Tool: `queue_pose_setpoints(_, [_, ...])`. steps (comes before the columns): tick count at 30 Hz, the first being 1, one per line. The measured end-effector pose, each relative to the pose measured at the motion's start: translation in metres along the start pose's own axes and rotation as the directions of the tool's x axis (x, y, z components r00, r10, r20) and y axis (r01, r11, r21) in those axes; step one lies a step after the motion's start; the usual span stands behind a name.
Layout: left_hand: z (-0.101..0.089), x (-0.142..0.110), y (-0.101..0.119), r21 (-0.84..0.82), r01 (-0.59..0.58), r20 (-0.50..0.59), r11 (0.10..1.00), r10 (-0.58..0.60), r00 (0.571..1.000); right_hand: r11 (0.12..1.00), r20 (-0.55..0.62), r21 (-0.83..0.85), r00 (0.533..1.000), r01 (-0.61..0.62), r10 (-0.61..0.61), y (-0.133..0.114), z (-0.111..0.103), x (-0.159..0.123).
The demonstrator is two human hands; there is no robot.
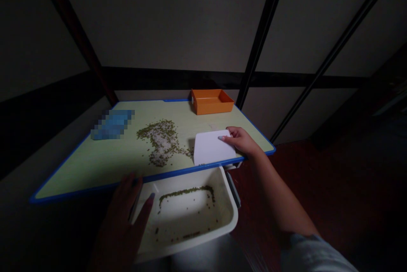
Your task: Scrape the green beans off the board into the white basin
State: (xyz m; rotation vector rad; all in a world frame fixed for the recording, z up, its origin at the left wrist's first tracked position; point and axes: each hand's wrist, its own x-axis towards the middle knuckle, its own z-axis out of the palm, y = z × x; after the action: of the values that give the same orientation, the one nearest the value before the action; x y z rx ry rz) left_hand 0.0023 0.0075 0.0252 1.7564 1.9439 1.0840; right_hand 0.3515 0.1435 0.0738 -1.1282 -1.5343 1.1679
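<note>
My right hand grips the right edge of a flat white scraper, thumb on its face. The scraper leans on edge near the table's front rim, with a few grains by its lower edge. A spread of small green grains mixed with whitish ones lies to its left. Below the table edge is a white plastic basin, with green grains along its inner back side and scattered over its bottom. At its left rim, my left hand holds on, thumb over the inside; its other fingers are partly in shadow.
The pale green table has a blue edge. An orange open box stands at its back right, and a blurred-out blue item lies at its left. A panelled wall rises behind. Dark red floor shows at right.
</note>
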Motion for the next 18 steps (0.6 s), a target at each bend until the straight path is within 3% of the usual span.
queue_pose_setpoints(13, [0.002,0.002,0.0,0.0,0.008,-0.009,1.0,-0.008,1.0,1.0,-0.019,0.029,1.0,0.009,-0.008,-0.006,0.021,-0.003])
queue_pose_setpoints(18, [0.006,0.003,-0.005,0.002,-0.011,-0.016,1.0,0.011,1.0,0.988,-0.192,0.124,0.979,0.096,-0.071,0.0,0.017,-0.001])
